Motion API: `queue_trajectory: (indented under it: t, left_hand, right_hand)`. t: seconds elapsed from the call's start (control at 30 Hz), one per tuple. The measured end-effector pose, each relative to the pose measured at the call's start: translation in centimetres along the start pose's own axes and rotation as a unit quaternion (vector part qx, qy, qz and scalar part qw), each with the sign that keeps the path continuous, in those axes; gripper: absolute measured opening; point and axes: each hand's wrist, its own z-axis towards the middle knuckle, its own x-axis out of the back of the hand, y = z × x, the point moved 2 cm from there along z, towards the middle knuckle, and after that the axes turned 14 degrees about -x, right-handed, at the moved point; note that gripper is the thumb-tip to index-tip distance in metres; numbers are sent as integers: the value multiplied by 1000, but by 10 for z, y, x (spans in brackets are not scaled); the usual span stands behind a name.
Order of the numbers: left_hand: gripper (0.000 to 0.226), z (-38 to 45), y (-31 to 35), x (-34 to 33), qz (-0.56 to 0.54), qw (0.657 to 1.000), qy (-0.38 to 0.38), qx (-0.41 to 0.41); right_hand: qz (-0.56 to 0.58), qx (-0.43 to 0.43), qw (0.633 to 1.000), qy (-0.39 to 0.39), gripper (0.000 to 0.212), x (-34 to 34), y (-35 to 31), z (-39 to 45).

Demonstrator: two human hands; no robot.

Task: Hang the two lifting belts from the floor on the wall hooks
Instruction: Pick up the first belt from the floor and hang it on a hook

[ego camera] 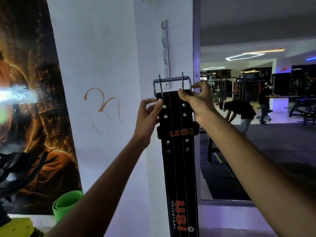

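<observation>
A black lifting belt (pixel 177 156) with orange USI lettering hangs straight down in front of a white pillar. Its steel two-prong buckle (pixel 171 82) is held up against the bottom of a white vertical hook rail (pixel 165 53) fixed to the pillar. My left hand (pixel 147 115) pinches the belt's left edge just under the buckle. My right hand (pixel 196 101) grips the top right corner beside the buckle. Whether the buckle sits on a hook cannot be told. Only one belt is in view.
A dark poster (pixel 30 108) covers the wall at left, with a rolled green band (pixel 66 204) below it. Right of the pillar a mirror or opening (pixel 256 100) shows a gym floor with machines and two persons, one bending over.
</observation>
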Motion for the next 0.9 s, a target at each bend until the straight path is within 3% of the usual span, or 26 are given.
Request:
queue_trajectory:
  t: [0.2, 0.4, 0.57, 0.9]
  left_hand:
    - [27, 36, 21, -18, 89, 992, 0, -91]
    - [27, 54, 9, -29, 139, 984, 7, -109]
    - [20, 67, -6, -30, 173, 975, 13, -139]
    - [13, 126, -64, 6, 158, 975, 12, -155]
  right_hand:
    - [-8, 69, 997, -24, 32, 6, -11, 8]
    - [-18, 95, 994, -47, 13, 20, -8, 29]
    - [-27, 94, 993, -61, 12, 17, 6, 50]
    - [-54, 130, 990, -14, 13, -22, 30, 116]
